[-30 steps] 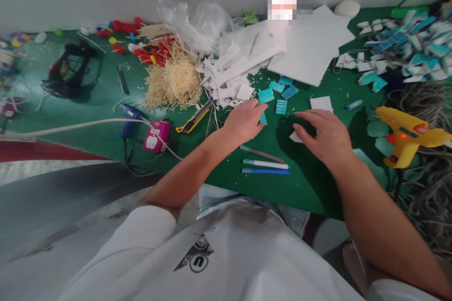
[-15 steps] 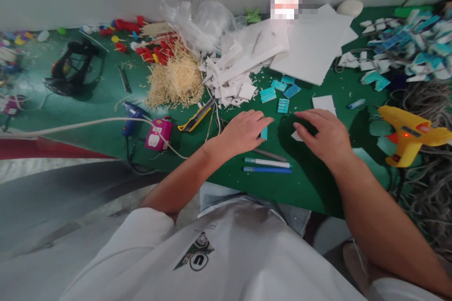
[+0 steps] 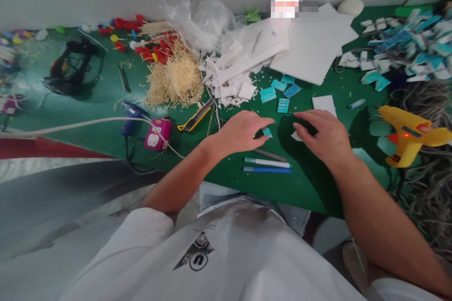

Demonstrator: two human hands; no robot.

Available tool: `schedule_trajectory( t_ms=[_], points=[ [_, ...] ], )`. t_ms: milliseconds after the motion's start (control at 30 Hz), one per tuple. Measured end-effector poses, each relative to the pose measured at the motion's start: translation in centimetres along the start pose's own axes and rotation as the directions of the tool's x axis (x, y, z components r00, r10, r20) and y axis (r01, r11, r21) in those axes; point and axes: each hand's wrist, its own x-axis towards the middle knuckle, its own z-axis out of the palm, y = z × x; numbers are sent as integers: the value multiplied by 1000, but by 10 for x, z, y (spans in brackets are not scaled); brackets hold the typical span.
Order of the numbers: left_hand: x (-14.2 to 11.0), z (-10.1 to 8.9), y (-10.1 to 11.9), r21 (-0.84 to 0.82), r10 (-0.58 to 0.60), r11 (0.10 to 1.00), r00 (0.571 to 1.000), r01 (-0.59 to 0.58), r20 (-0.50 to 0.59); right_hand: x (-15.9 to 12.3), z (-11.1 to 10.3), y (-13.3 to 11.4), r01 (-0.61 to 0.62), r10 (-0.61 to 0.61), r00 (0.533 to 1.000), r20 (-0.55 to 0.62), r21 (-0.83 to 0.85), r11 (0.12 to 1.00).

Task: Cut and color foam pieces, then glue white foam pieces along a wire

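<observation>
My left hand (image 3: pixel 251 129) is over the middle of the green table, thumb and index finger apart. A small blue-coloured foam piece (image 3: pixel 267 132) shows between those two fingertips; its other end is hidden behind the hand. Facing it, my right hand (image 3: pixel 319 131) also has thumb and forefinger spread. The corner of a white piece (image 3: pixel 295 136) peeks out beneath that thumb. Beyond the hands lie several blue-coloured pieces, one of them a striped piece (image 3: pixel 283 105). A white marker (image 3: pixel 267 162) and a blue marker (image 3: pixel 267 170) rest nearer my body, beside a grey stick (image 3: pixel 270 154).
A yellow glue gun (image 3: pixel 411 134) stands at right before tangled grey cords (image 3: pixel 427 188). To the left are a yellow utility knife (image 3: pixel 196 115), a pink box (image 3: pixel 158 134) and a blue glue gun (image 3: pixel 133 115). White scraps (image 3: pixel 229 82) and straw-like sticks (image 3: pixel 176 80) lie behind.
The small blue-coloured piece at my left fingertips has turned from upright to slanted and shifted slightly right. My left thumb has moved a little right. The right hand stays put.
</observation>
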Motion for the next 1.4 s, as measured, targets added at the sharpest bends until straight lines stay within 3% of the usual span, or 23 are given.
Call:
schedule_trajectory(
  t_ms=[133,367,600,733,900,1000,1167,1400],
  points=[
    [12,1,-11,-83,-30,996,998,26,-47,0,1,0,15,-15,1000,-4,11,1000],
    [19,0,-19,-17,-172,985,976,171,-135,1,0,0,18,-17,1000,-13,8,1000],
    [5,0,3,123,-244,963,970,241,12,0,2,1,3,-3,1000,4,14,1000],
    [8,1,5,111,-209,973,976,201,63,0,1,1,2,-2,1000,16,12,1000],
    [3,-1,6,85,-68,995,987,56,148,0,2,1,3,-3,1000,15,11,1000],
    [2,-2,4,62,-59,997,995,54,86,0,3,1,1,-1,1000,13,14,1000],
    [30,2,-9,-14,-134,991,974,133,-183,1,1,-1,4,-5,1000,20,26,1000],
    [86,6,-7,-23,-95,995,992,93,-78,2,-1,-2,-6,5,999,35,23,1000]
  ],
)
